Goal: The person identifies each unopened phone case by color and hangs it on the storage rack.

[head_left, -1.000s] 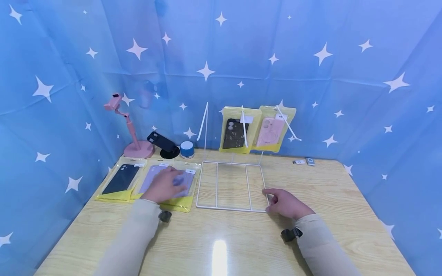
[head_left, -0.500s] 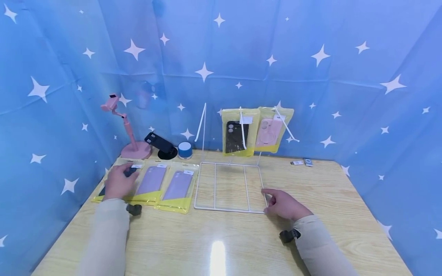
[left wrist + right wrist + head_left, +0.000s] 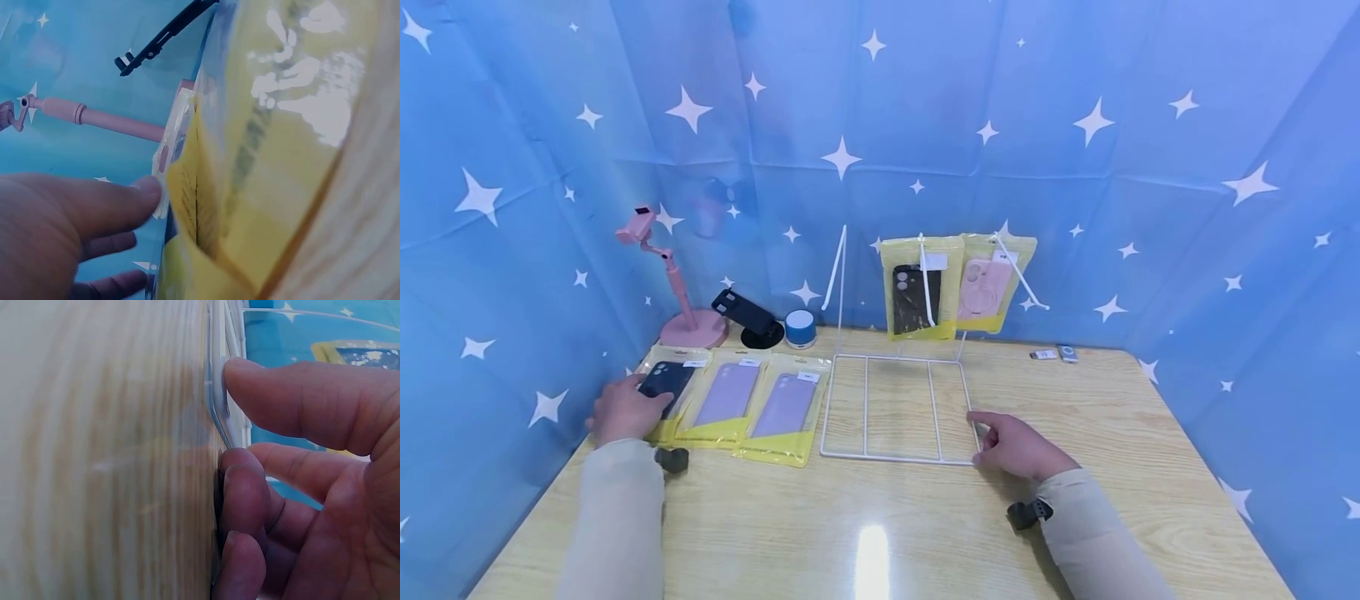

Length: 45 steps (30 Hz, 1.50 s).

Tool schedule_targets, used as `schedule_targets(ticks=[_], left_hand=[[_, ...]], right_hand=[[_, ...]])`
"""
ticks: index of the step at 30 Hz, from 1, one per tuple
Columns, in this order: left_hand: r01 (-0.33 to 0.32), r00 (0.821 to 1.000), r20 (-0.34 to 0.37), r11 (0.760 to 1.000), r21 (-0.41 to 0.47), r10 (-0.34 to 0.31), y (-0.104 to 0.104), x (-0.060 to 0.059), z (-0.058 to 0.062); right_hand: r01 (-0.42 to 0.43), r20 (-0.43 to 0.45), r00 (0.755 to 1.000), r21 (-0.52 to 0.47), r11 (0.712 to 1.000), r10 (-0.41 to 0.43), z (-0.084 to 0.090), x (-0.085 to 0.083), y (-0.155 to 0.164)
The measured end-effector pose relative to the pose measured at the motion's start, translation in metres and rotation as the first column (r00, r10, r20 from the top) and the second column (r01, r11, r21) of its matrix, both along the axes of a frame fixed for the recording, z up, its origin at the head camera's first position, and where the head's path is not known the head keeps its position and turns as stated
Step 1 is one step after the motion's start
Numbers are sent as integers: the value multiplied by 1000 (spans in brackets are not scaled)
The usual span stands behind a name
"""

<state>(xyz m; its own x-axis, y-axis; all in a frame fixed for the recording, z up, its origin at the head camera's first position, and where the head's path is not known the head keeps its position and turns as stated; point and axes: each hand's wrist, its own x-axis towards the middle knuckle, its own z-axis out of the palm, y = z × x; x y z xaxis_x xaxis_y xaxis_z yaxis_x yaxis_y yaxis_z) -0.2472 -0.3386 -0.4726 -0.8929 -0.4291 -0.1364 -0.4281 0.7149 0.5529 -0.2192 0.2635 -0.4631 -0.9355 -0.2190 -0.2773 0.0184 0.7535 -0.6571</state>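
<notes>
My left hand (image 3: 625,410) lies over the leftmost packaged phone case, a black case (image 3: 667,382) in a clear-and-yellow pouch, with thumb and fingers spread across it. In the left wrist view the thumb is beside a yellow pouch edge (image 3: 194,206); the fingers stay apart from the thumb. Two pouches with purple phone cases, one in the middle (image 3: 728,393) and one on the right (image 3: 786,405), lie alongside. My right hand (image 3: 1022,446) pinches the front right corner of a white wire display rack (image 3: 898,457); its fingers are curled by the wire in the right wrist view.
From the rack's hooks hang a pouched black phone case (image 3: 916,300) and a pouched pink one (image 3: 983,287). Its left hook (image 3: 833,271) is bare. Behind the pouches stand a pink stand (image 3: 692,329), a phone on a black stand (image 3: 747,312) and a blue speaker (image 3: 801,327).
My left hand has moved left, from above the purple cases to the leftmost pouch with the black case. My right hand stays at the rack's corner.
</notes>
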Motion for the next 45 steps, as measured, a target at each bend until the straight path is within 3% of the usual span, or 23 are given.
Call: schedule_targets(ticks=[7, 15, 20, 27, 35, 40, 45], left_hand=[[-9, 996, 92, 999, -34, 12, -2, -1, -3], [-13, 992, 126, 995, -96, 26, 1, 0, 1], [-13, 995, 99, 995, -100, 23, 5, 1, 2], [-34, 999, 19, 999, -41, 35, 6, 1, 3], [-47, 999, 8, 999, 17, 47, 5, 2, 10], [-17, 1000, -7, 999, 28, 17, 4, 4, 18], [36, 999, -2, 999, -31, -36, -2, 6, 24]], right_hand=[[-5, -10, 1000, -6, 1000, 5, 0, 1, 1], [-8, -2, 1000, -14, 1000, 8, -1, 0, 2], [-4, 1, 1000, -15, 1000, 4, -1, 0, 2], [4, 6, 1000, -11, 1000, -4, -1, 1, 1], [3, 11, 1000, -19, 1000, -2, 0, 2, 0], [7, 10, 1000, -14, 1000, -6, 0, 2, 0], [8, -2, 1000, -9, 1000, -9, -1, 2, 0]])
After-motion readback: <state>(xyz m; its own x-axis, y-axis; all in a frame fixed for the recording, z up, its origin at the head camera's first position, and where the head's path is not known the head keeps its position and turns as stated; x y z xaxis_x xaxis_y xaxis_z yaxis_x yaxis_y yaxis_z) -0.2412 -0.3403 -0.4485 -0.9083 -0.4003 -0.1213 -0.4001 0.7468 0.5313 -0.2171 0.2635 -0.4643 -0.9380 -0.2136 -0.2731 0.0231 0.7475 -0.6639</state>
